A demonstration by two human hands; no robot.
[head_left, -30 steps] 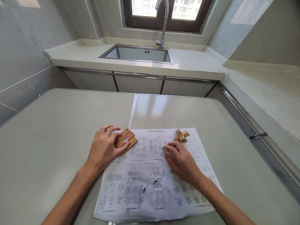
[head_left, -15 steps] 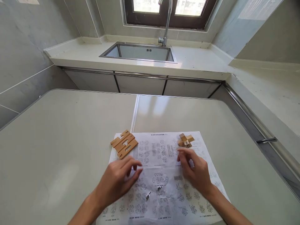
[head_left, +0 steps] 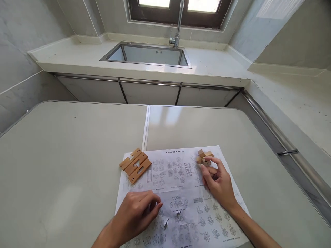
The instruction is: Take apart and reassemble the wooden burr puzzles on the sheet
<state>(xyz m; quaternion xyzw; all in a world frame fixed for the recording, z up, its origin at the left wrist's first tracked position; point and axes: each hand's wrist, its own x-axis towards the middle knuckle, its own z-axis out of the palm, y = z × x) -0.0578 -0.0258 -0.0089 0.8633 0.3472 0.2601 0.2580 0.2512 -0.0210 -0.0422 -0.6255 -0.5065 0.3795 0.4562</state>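
A printed instruction sheet (head_left: pixel 178 179) lies on the grey table (head_left: pixel 64 155). Three flat notched wooden bars (head_left: pixel 135 165) lie side by side on its upper left corner. A small assembled wooden cross puzzle (head_left: pixel 203 157) sits at the sheet's upper right. My right hand (head_left: pixel 218 181) reaches up to that cross, fingertips touching its near side, fingers curled and apart. My left hand (head_left: pixel 138 213) rests on the lower left part of the sheet with fingers curled, well below the flat bars, with nothing visible in it.
A seam (head_left: pixel 145 127) runs down the table's middle. Beyond the table stands a counter with a steel sink (head_left: pixel 146 55) and tap (head_left: pixel 178 24) under a window. A second counter (head_left: pixel 297 100) with a metal rail runs along the right.
My left hand let go of the flat wooden bars and drew back down the sheet. My right hand moved up to the wooden cross. The camera tilted slightly.
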